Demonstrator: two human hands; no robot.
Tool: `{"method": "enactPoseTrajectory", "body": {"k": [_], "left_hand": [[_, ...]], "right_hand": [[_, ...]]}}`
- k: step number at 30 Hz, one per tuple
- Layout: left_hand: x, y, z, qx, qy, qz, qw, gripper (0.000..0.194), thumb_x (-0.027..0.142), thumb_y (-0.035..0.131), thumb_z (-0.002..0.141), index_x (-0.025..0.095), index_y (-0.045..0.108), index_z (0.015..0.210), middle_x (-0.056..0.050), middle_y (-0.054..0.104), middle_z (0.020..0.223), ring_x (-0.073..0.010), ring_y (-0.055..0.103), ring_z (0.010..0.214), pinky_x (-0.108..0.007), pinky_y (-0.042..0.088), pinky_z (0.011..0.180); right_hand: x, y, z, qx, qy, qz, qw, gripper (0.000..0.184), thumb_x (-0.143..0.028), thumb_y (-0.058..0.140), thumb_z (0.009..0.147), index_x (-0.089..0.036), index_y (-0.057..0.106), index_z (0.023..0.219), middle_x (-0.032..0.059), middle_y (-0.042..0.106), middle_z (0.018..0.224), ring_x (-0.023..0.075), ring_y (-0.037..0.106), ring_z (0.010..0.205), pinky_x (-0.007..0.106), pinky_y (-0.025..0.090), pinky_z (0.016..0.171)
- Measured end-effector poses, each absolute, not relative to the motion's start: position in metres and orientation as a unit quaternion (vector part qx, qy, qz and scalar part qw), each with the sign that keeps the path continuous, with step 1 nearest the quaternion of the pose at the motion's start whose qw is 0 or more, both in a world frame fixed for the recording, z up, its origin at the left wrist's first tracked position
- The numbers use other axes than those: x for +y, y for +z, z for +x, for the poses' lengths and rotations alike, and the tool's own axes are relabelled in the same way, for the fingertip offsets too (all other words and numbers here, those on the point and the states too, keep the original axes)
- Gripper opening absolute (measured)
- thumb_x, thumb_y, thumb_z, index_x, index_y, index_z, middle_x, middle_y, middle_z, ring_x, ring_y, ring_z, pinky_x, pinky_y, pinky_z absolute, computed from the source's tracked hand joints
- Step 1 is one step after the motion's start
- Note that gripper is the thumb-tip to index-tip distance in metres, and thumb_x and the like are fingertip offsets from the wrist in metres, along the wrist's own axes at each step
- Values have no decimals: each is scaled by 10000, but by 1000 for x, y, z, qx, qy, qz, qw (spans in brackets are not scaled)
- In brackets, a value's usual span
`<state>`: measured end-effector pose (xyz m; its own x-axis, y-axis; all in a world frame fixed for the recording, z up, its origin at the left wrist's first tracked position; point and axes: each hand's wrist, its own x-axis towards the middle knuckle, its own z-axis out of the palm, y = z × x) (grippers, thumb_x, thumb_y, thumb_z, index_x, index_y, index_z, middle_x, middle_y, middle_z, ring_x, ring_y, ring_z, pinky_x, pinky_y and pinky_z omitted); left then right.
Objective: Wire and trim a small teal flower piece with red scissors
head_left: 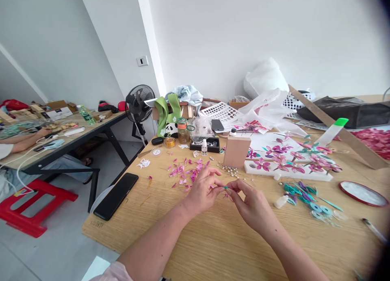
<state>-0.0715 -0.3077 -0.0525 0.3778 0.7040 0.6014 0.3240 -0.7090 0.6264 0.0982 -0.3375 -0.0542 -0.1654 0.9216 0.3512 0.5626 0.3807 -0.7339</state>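
Note:
My left hand (pixel 201 191) and my right hand (pixel 251 199) meet above the table, thumb and forefinger of each pinched together. Between the fingertips shows a small teal piece (pixel 226 187), mostly covered by the fingers, with a bit of pink just below it; its exact kind is too small to tell. The left hand's other fingers are loosely raised. Behind the left hand lie scattered pink petals (pixel 183 171). Past the right hand, a white foam block (pixel 289 174) holds several pink and purple flowers (pixel 282 162) with teal leaves.
Right of my hands lie teal and purple threads (pixel 300 191), a small white bottle (pixel 280 202) and a red-rimmed oval dish (pixel 363 193). Pearl beads (pixel 231 170) sit by a brown block (pixel 237 152). A black phone (pixel 116 195) lies at the left edge. Another person's arm (pixel 26 139) rests on the far-left table.

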Motion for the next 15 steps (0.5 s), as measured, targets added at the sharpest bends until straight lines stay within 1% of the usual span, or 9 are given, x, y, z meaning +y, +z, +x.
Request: {"method": "enactPoseTrajectory", "body": {"k": [6,12,13,15], "left_hand": [[-309,-50,-73,319,456,799,227,88,224,573,840,151,616,816,-114,537,1047,-216,520,1051,-437,397,978],[-307,-47,-73,351,480,739,316,73,224,622,805,156,631,782,-100,533,1043,-216,521,1047,-415,394,969],[-306,-47,-73,357,486,727,328,76,224,627,801,155,630,768,-96,534,1037,-215,521,1048,-414,388,974],[-305,-48,-73,364,498,709,341,83,224,633,796,155,626,752,-90,536,1028,-211,522,1047,-411,377,984]], "right_hand": [[-338,-53,97,-704,262,-516,411,268,-408,478,875,-196,628,808,50,651,768,205,590,699,305,431,618],[-336,-51,99,-668,290,-515,452,312,-476,553,835,-192,646,927,44,667,795,197,593,698,311,445,647],[-335,-51,98,-662,291,-516,458,319,-491,567,823,-194,643,910,39,662,769,193,585,683,311,442,644],[-336,-50,97,-656,292,-523,459,327,-523,599,791,-199,631,808,25,639,690,184,557,635,305,428,618]]}}
